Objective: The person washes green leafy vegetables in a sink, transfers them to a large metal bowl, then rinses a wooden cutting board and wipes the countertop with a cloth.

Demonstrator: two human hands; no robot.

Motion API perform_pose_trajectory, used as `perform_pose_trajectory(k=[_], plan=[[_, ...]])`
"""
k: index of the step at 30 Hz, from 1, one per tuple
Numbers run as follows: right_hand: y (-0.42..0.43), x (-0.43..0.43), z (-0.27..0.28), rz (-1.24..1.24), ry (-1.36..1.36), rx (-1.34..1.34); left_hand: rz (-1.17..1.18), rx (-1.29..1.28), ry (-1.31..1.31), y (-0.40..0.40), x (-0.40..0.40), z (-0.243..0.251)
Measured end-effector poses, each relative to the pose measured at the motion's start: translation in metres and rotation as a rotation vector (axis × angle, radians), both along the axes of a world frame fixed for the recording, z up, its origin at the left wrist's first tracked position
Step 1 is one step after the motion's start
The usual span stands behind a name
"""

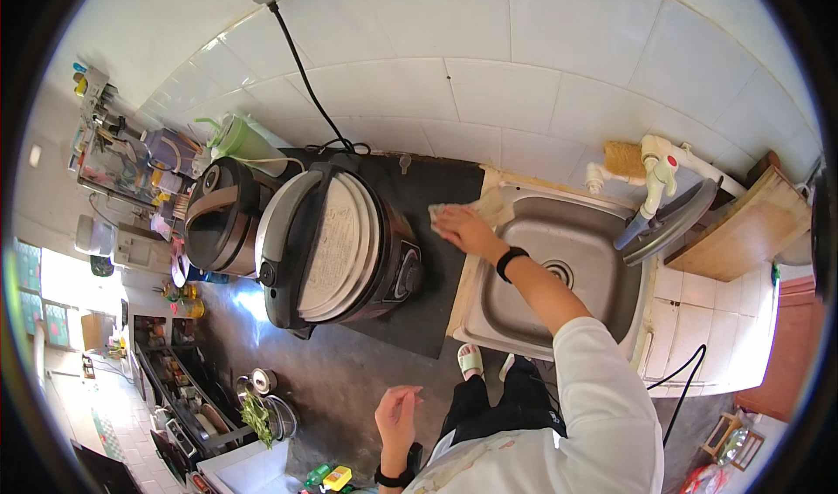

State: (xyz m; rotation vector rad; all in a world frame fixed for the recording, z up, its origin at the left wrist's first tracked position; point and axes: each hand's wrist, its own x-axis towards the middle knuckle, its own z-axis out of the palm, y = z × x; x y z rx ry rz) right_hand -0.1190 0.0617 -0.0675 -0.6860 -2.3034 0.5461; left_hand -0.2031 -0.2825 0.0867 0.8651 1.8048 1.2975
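My right hand [463, 231] presses down on a pale cloth [494, 207] at the seam between the black countertop [432, 258] and the stainless steel sink [524, 297]. Part of the cloth is hidden under my palm; the rest spreads toward the sink's back-left corner. A large electric pressure cooker [340, 245] with a black handle stands on the black surface, left of that hand. My left hand [397, 415] hangs in the air in front of my body, fingers loosely bent, with nothing in it. Both wrists wear dark bands.
A brown rice cooker [226, 219] and a green cup [245, 142] stand farther left. Over the sink's right side hangs a tap [655, 183] with a blue hose end, near a metal pan or lid [681, 222] and a wooden board [740, 225]. A black power cord [304, 68] runs down the tiles.
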Motion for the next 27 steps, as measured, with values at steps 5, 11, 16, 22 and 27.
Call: perform_pose_trajectory(k=[5,11,16,22,27], plan=[[-0.077,0.024,-0.011,0.458,0.105,-0.122,-0.07,0.094,0.004,0.02,0.002,0.008],[-0.146,0.097,-0.017,0.594,-0.105,-0.55,-0.19,0.159,0.045,0.036,0.014,0.016],[-0.16,0.156,0.04,0.306,-0.456,-1.007,-0.297,0.207,-0.043,0.06,0.035,0.014],[-0.141,0.209,0.061,-0.194,0.101,-1.199,-0.508,0.276,-0.059,0.11,0.07,0.035],[-0.104,0.263,0.079,-0.395,0.706,-1.524,-0.653,0.398,-0.111,0.187,0.128,0.076]])
